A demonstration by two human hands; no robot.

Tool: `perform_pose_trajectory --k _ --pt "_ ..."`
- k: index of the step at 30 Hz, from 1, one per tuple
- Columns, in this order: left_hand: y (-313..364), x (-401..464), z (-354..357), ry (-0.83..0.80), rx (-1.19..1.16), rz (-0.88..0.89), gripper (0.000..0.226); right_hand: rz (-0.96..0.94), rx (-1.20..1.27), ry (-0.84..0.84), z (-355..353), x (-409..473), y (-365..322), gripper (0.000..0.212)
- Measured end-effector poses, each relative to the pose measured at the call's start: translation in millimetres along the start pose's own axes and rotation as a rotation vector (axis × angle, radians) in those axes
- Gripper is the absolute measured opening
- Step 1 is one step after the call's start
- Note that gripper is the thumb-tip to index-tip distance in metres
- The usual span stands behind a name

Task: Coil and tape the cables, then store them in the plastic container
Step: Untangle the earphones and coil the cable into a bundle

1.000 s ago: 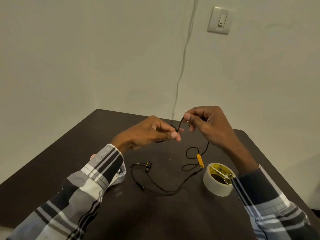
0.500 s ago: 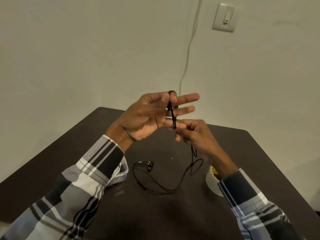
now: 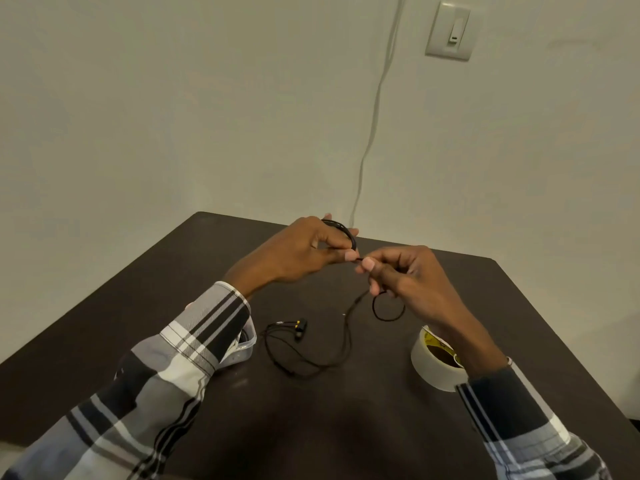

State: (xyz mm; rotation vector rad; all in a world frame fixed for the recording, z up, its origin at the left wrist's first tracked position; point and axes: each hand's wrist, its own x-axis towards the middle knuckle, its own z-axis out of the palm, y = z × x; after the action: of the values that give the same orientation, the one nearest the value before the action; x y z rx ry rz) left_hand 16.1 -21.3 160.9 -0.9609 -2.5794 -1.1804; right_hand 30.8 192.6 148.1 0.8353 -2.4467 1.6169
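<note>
A thin black earphone cable [image 3: 346, 336] runs from my hands down onto the dark table [image 3: 311, 427], its earbuds [image 3: 299, 326] lying near the middle. My left hand [image 3: 304, 251] holds a small coil of the cable wound round its fingers, thumb and forefinger pinching it. Just to the right, my right hand [image 3: 405, 275] pinches the cable beside the coil, and a loose loop hangs below it. The clear plastic container [image 3: 244, 348] sits mostly hidden under my left sleeve. A roll of tape [image 3: 434, 370] stands under my right wrist.
The table's far edge meets a pale wall with a light switch [image 3: 449, 31] and a thin white wire [image 3: 372, 133] running down it. The table's right edge slopes off near my right forearm.
My left hand has dropped from its raised, spread-finger pose and curled round the coil. My right hand has come up beside it, and more cable has left the table.
</note>
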Motion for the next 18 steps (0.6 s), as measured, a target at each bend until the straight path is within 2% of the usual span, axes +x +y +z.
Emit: perform_pose_trajectory --k 4,9,14,18 --pt "3 0 2 -0.062 -0.006 -0.024 0.023 -0.018 -0.025 0.019 -10 1 -4 0.018" --pt "15 -8 -2 -0.074 -0.262 -0.054 0.014 0.01 0.129 0.076 -17 2 -9 0.014" --pt "8 -14 -10 0.026 -0.446 -0.071 0.019 0.158 0.379 0.095 -20 7 -3 0.025" --pt "2 -16 -12 0.074 -0.416 -0.081 0.02 0.249 0.298 0.078 -19 7 3 0.044"
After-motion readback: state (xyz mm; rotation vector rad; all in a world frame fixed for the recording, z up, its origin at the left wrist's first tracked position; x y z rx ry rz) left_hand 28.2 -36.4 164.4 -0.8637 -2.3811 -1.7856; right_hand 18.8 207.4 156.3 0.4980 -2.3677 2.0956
